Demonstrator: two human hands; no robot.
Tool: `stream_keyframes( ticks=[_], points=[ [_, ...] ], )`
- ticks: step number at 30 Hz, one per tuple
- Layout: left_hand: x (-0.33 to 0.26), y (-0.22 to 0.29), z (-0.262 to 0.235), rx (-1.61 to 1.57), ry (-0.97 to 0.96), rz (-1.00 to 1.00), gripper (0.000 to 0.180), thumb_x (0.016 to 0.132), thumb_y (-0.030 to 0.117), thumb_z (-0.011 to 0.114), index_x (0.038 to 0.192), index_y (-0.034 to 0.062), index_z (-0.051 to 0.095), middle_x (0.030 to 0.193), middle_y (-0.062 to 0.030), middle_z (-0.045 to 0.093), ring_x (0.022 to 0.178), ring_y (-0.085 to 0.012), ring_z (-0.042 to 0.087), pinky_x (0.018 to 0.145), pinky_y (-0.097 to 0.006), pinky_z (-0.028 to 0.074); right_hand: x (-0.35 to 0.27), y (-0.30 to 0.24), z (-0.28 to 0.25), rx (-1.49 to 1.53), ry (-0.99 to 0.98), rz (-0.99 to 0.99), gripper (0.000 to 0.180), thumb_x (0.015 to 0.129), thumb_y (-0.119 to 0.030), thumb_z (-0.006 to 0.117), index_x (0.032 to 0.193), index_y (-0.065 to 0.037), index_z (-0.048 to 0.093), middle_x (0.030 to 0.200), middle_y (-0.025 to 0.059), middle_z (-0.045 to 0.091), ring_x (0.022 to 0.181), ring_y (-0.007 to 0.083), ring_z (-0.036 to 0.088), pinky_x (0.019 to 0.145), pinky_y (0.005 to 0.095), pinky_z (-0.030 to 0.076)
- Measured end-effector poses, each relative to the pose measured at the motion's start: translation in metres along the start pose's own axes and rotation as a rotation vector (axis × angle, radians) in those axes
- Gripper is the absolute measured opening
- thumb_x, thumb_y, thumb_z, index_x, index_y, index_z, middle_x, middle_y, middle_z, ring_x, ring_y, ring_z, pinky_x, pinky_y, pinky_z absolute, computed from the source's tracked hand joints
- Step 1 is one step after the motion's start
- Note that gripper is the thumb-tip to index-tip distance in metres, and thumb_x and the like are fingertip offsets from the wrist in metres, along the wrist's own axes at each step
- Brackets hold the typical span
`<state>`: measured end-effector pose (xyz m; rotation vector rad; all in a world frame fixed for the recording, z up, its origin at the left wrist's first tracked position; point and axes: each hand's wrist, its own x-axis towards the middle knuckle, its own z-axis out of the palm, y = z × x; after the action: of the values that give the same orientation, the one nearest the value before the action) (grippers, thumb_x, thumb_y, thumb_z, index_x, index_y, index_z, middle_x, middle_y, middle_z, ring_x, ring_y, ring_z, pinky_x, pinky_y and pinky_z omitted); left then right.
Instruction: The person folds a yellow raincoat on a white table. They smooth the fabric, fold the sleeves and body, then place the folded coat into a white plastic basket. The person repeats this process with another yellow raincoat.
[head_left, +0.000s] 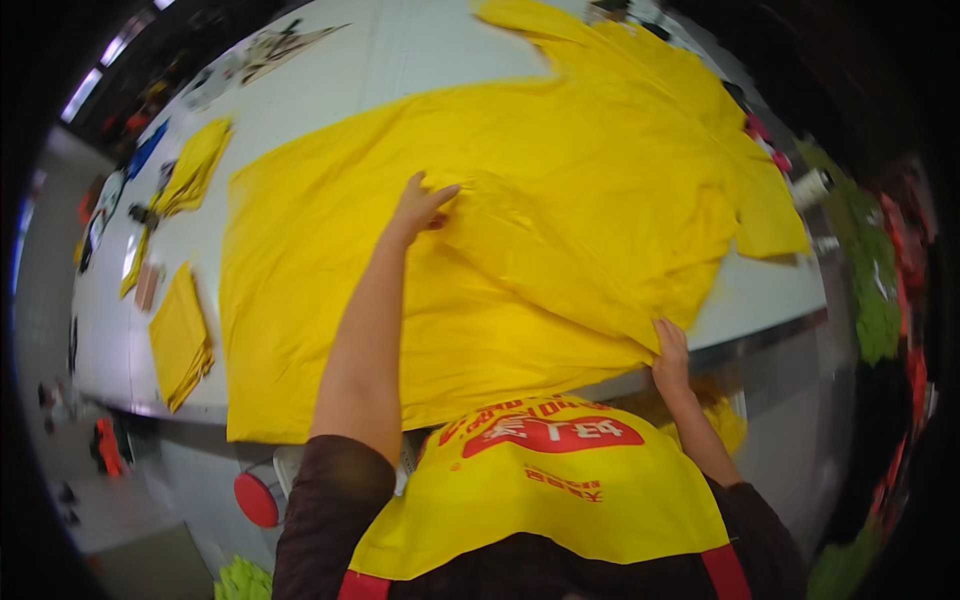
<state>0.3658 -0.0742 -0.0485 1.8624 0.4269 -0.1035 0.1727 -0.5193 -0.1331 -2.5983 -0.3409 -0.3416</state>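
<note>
A large yellow garment (pixel 330 270) with sleeves lies spread over a white table, its hem end to the left and its sleeves toward the far right. My left hand (pixel 424 208) is over the middle of the cloth with its fingers apart; whether the fingertips touch the fabric is hard to tell. Down at the near edge on the right, my right hand (pixel 671 352) pinches the garment's border. A raised fold runs slantwise through the cloth between the two hands, and wrinkles gather around it.
Folded yellow cloths (pixel 181 335) lie at the table's left side, by a small pinkish block (pixel 148 287). A thread cone (pixel 811 188) stands at the right edge. Below the table are a red round stool top (pixel 256 499) and bright green cloth (pixel 243 579).
</note>
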Motion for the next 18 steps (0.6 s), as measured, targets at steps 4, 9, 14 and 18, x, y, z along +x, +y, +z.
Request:
stream_keyframes(
  ticks=[4, 9, 14, 18],
  points=[
    [-0.030, 0.019, -0.013, -0.201, -0.150, 0.253, 0.024, 0.075, 0.009, 0.067, 0.095, -0.0009, 0.057, 0.082, -0.0039, 0.059, 0.066, -0.0111, 0.057, 0.059, -0.024, 0.048, -0.014, 0.012, 0.005, 0.039, 0.055, -0.012, 0.054, 0.065, 0.014, 0.043, 0.116, 0.000, 0.052, 0.124, 0.0200, 0.047, 0.119, 0.0359, 0.040, 0.101, 0.0437, 0.030],
    [-0.154, -0.050, -0.104, -0.045, -0.013, 0.326, 0.026, 0.078, 0.012, 0.056, 0.098, -0.0029, 0.055, 0.090, -0.0080, 0.060, 0.080, -0.0158, 0.057, 0.071, -0.027, 0.046, 0.000, -0.001, -0.045, -0.049, -0.351, -0.064, 0.048, 0.073, -0.006, 0.058, 0.120, -0.003, 0.050, 0.127, 0.0170, 0.047, 0.123, 0.0342, 0.038, 0.104, 0.0485, 0.023],
    [-0.221, -0.151, -0.102, 0.298, -0.230, 0.008, 0.059, 0.067, 0.005, 0.070, 0.121, -0.0001, 0.045, 0.117, -0.0087, 0.055, 0.107, -0.0204, 0.052, 0.090, -0.032, 0.041, 0.063, 0.049, -0.077, 0.203, -0.396, 0.143, 0.038, 0.081, -0.020, 0.061, 0.114, -0.002, 0.056, 0.123, 0.0183, 0.051, 0.115, 0.0316, 0.049, 0.094, 0.0372, 0.040],
    [-0.237, -0.123, -0.103, 0.074, -0.234, 0.001, 0.054, 0.070, 0.010, 0.073, 0.117, -0.0001, 0.049, 0.108, -0.0055, 0.058, 0.099, -0.0162, 0.054, 0.087, -0.030, 0.042, 0.133, 0.093, -0.082, -0.209, -0.036, 0.088, 0.031, 0.083, -0.014, 0.054, 0.113, -0.005, 0.057, 0.118, 0.0166, 0.055, 0.107, 0.0319, 0.053, 0.086, 0.0375, 0.045]
  ],
)
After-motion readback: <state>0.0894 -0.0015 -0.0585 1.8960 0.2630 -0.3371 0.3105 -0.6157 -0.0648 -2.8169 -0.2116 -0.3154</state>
